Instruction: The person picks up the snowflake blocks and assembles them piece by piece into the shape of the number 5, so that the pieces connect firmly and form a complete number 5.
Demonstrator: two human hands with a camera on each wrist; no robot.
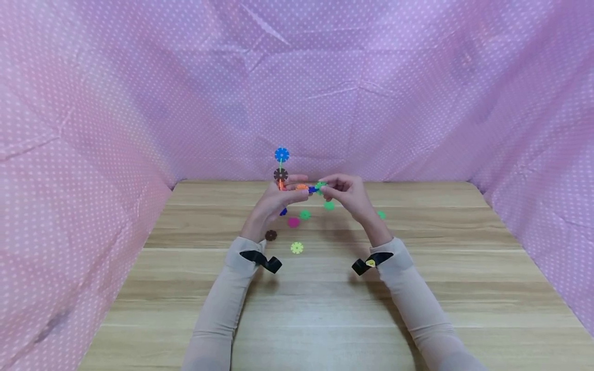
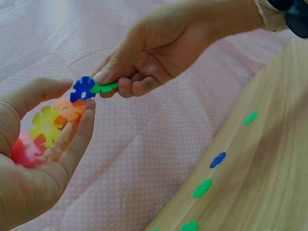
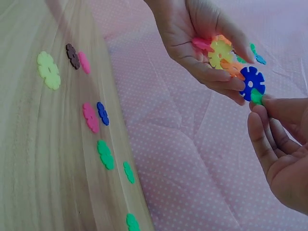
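Above the tabletop [image 1: 325, 309], the left hand [image 1: 274, 201] grips a partly built snowflake-disc chain [image 2: 53, 125]; the right hand [image 1: 348, 196] pinches a green disc [image 2: 103, 87] onto its blue end. Several loose discs [image 1: 297, 248] remain unused.

Both forearms reach forward, the hands meeting. The left hand [image 1: 278, 198] cups upward, fingers curled; the right hand [image 1: 345, 193] closes in a fingertip grip.

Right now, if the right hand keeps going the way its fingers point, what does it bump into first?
Most likely the blue snowflake piece. The right hand pinches a green piece whose tip already meets it. Just behind come the orange piece and the left hand holding the chain.
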